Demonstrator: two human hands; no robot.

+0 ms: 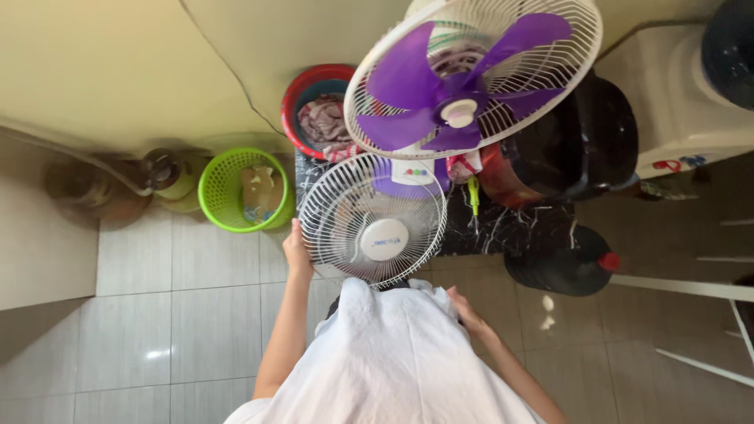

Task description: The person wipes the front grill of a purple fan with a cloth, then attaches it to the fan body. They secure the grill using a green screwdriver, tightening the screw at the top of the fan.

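Note:
My left hand (297, 247) grips the left rim of a round white wire fan guard (372, 218) held flat in front of me. Beside my white shirt, my right hand (463, 308) sits low at the guard's lower right; its fingers are partly hidden and I cannot see them touching anything. Above the guard stands a fan (471, 74) with purple blades (408, 74) inside its rear white wire cage. A green screwdriver (473, 196) lies on the dark marbled surface (518, 228) by the fan's base.
A green mesh waste basket (245, 188) stands at left on the tiled floor, next to a gas cylinder (169, 173). A red basin with cloth (322, 110) sits behind. A dark water bottle with red cap (565, 263) lies right; a white water dispenser (691, 94) at far right.

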